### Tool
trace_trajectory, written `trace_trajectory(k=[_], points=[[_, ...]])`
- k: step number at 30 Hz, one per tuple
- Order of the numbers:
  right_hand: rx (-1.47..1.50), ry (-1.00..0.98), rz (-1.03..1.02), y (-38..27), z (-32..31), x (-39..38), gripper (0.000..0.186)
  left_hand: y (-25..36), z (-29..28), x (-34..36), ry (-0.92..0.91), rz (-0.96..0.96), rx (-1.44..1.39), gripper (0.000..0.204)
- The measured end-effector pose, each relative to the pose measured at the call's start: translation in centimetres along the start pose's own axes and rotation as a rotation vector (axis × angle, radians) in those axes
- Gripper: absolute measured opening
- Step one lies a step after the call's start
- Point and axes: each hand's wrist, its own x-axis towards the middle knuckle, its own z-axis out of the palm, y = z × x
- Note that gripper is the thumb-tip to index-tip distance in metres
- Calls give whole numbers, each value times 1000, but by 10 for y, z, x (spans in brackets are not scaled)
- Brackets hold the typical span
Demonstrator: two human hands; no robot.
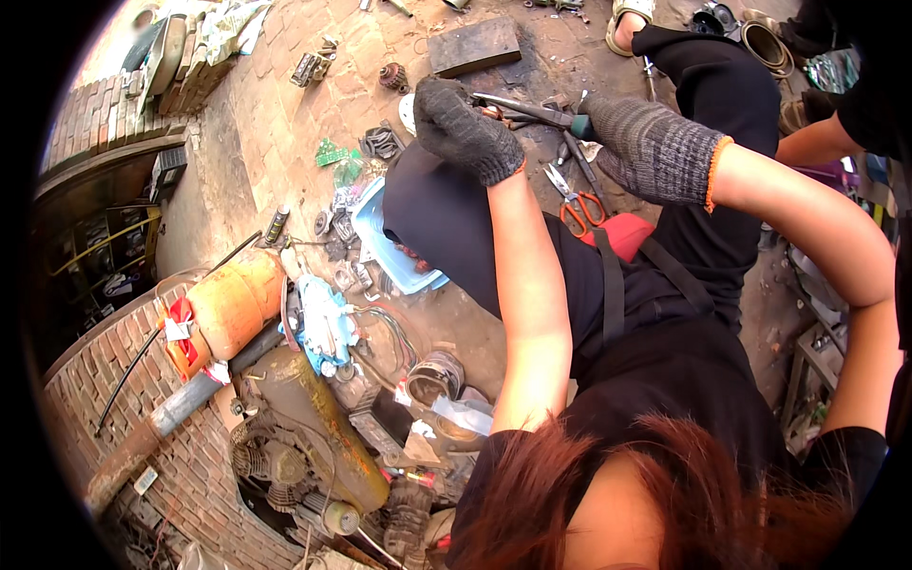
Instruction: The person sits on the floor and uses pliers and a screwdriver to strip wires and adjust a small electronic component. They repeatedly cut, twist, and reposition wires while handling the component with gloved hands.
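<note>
My left hand (461,128), in a dark grey knit glove, is closed over my raised knee; what it grips is hidden. My right hand (641,152), in an orange-cuffed grey glove, closes at the teal end of a long metal tool (532,111), which reaches toward my left hand. Scissors with orange handles (579,209) lie below, near other dark hand tools (581,161) and a red object with black straps (622,231). A pale blue basin (370,228) sits left of my knee.
An orange cylinder (237,304), a rusty tank (332,427) and brick walls (95,133) are at left. A dark metal block (473,47) and scattered parts lie ahead. A co-worker's arm (812,142) and sandalled foot (627,28) show at right and top.
</note>
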Motion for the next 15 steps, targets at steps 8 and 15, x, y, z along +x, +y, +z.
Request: trace_trajectory(k=[8,15], points=[[16,-263,28,2,-7,6,38,13,10,-4,124,-158,-60,30],[-85,-46,-269,7,7,2,20,13,13,-7,136,-198,-71,26]])
